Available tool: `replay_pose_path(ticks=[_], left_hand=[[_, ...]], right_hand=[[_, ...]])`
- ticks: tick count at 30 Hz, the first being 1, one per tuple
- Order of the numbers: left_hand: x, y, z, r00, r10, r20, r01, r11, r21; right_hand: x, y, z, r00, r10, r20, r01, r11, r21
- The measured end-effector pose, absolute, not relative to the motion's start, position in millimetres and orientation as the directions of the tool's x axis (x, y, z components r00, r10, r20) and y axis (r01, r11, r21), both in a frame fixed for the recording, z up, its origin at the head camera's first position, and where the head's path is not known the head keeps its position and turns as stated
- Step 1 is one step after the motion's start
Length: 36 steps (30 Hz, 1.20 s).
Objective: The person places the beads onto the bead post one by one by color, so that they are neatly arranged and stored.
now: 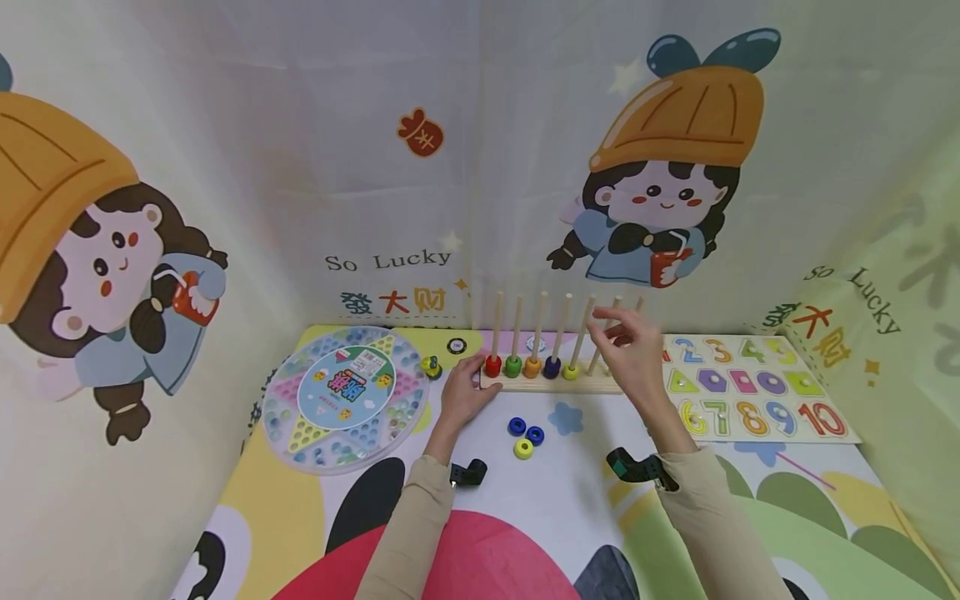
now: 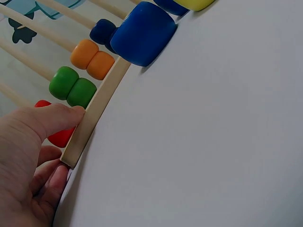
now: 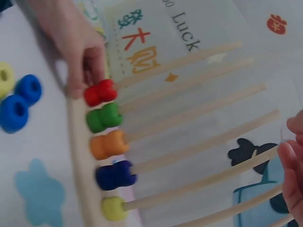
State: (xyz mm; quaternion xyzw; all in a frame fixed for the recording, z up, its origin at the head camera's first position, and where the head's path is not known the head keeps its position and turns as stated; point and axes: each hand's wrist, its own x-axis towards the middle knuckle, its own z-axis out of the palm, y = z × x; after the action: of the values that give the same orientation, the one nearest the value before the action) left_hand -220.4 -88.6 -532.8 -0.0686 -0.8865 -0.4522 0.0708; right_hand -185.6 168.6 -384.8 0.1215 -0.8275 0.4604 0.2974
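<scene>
A wooden peg stacker (image 1: 517, 384) stands at the back, with several upright pegs. Its left end is gripped by my left hand (image 1: 462, 393), thumb on the front edge by the red beads (image 2: 60, 136). Pairs of red, green (image 1: 513, 367), orange (image 1: 532, 367) and dark blue (image 1: 552, 367) beads sit on pegs. A single yellow bead (image 3: 114, 208) lies at the foot of the following peg. Beside that peg's tip is my right hand (image 1: 633, 350), fingers bent and slightly apart, no bead visible between them. Two blue beads (image 1: 517, 427) and a yellow bead (image 1: 523, 449) lie loose in front.
On the left lies a round Chinese checkers board (image 1: 345, 400) in its clear cover. A small yellow and green toy (image 1: 431, 367) is beside it. The number and shape puzzle board (image 1: 757, 389) lies right of the stacker. A printed curtain (image 1: 510, 167) hangs behind.
</scene>
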Motion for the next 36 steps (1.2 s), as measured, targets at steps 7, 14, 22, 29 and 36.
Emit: replay_pose_path(ticks=[7, 14, 22, 29, 36], left_hand=[[-218.8, -89.0, -533.6, -0.983, 0.054, 0.175, 0.173, 0.58, 0.796], [-219.3, -89.1, -534.3, -0.986, 0.043, 0.163, 0.158, 0.576, 0.802], [-217.4, -87.5, -531.0, -0.982, 0.044, 0.182, 0.173, 0.584, 0.793], [-217.8, -86.6, -530.8, -0.98, 0.046, 0.193, 0.183, 0.582, 0.792], [-217.8, -86.3, -531.8, -0.982, 0.048, 0.183, 0.175, 0.596, 0.784]], right_hand=[[-167.4, 163.8, -421.5, -0.841, -0.039, 0.54, -0.475, 0.533, -0.7], [-143.8, 150.0, -453.2, -0.9, -0.06, 0.432, -0.405, 0.483, -0.776], [-116.6, 134.6, -494.0, -0.937, -0.16, 0.31, -0.348, 0.446, -0.825], [-102.5, 118.6, -504.8, -0.922, -0.235, 0.307, -0.387, 0.542, -0.746], [-97.9, 105.6, -503.5, -0.911, -0.27, 0.311, -0.411, 0.642, -0.647]])
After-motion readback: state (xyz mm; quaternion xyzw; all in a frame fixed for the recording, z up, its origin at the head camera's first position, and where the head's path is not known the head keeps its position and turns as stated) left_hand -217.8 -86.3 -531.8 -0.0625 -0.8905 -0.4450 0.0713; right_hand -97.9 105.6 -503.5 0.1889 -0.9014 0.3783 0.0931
